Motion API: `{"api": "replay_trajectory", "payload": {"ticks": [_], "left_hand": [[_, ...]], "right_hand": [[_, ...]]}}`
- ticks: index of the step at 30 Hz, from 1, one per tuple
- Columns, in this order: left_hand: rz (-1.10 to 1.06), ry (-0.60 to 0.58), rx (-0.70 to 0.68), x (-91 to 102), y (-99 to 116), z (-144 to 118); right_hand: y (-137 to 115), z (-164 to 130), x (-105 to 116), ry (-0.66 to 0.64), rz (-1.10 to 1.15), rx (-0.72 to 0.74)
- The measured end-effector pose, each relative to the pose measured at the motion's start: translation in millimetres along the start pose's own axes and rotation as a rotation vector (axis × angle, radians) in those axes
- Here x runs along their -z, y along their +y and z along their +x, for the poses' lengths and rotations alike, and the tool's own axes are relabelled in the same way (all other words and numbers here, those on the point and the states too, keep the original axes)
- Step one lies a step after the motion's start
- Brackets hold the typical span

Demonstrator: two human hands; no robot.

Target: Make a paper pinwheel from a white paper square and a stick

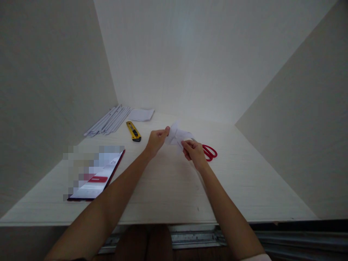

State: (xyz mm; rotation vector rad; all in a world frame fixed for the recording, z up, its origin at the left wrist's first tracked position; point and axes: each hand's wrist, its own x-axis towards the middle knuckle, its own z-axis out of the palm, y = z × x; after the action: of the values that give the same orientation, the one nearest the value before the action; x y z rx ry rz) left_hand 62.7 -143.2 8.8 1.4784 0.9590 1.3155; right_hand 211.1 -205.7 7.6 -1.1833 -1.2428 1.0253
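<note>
Above the middle of the pale worktop [168,188], both hands pinch a small piece of white paper [178,135] between them. Left hand [157,140] has its grip closed on the paper's left edge, thumb and fingers uppermost; right hand [193,151] has its grip closed on the lower right corner. Red-handled scissors [210,152] lie just behind the right hand. A yellow utility knife [133,131], folded paper strips [108,121] and a phone [96,177] lie to the left.
</note>
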Motion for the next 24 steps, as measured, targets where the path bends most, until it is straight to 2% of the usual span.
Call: {"api": "replay_trajectory", "payload": {"ticks": [6,10,12,15,18,21,24], "left_hand": [[-0.036,0.029,0.015,2.3,0,0],[-0.162,-0.006,0.075,3.4,-1,0],[-0.187,-0.018,0.074,4.2,1,0],[-0.128,-0.003,0.033,5.8,7,-1],[-0.052,0.028,-0.032,9.1,11,0],[0.005,0.048,-0.092,15.4,16,0],[0.08,0.026,-0.15,23.5,25,0]], "right_hand": [[4,0,-6,-0.027,-0.026,0.032],[4,-1,-9,-0.033,-0.02,0.064],[1,-2,-10,-0.051,-0.004,0.032],[-1,-4,-9,-0.116,0.018,-0.019],[1,-3,-5,-0.15,0.025,-0.005],[1,3,4,-0.095,0.048,0.047],[-14,12,14,-0.041,-0.059,0.123]]}}
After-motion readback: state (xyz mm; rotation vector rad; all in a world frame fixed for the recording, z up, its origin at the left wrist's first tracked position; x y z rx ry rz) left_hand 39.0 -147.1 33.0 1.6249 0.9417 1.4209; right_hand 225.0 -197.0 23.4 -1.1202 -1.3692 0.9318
